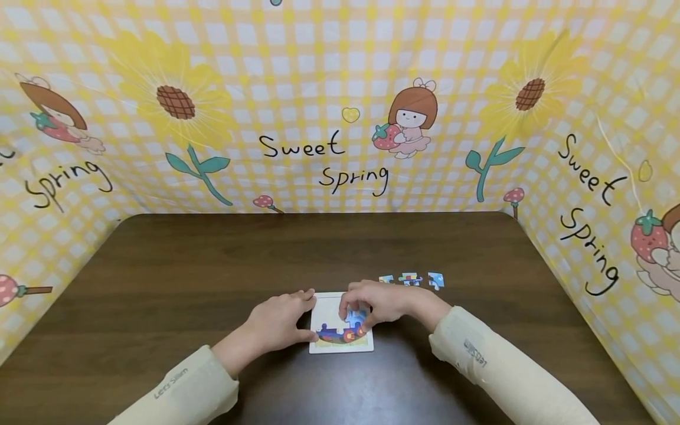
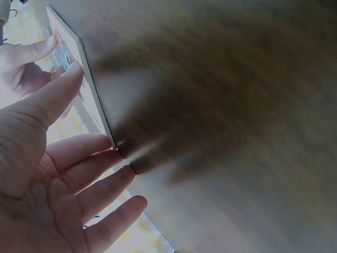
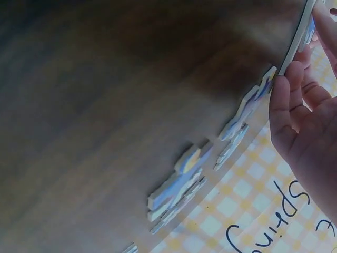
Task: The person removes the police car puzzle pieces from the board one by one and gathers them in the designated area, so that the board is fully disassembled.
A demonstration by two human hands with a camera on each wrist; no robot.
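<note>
A square jigsaw board (image 1: 324, 304) with a pale frame lies on the table, its lower part showing a blue and purple train picture. Along its left edge my left hand (image 1: 276, 321) steadies it, thumb at the lower corner and fingers at the upper one. In the left wrist view those fingers (image 2: 108, 192) are spread and nearly straight. Over the board's right half, my right hand (image 1: 379, 304) has thumb and fingers curled about a blue puzzle piece (image 1: 358, 319), which is partly hidden. The right wrist view shows the right hand (image 3: 310, 113) beside the board's edge.
Several loose puzzle pieces lie beyond the right hand, among them a blue one (image 1: 435, 280) and a multicoloured one (image 1: 410, 277). The dark wooden table (image 1: 212, 254) is bordered by a yellow checked cloth (image 1: 297, 88) at the back and sides.
</note>
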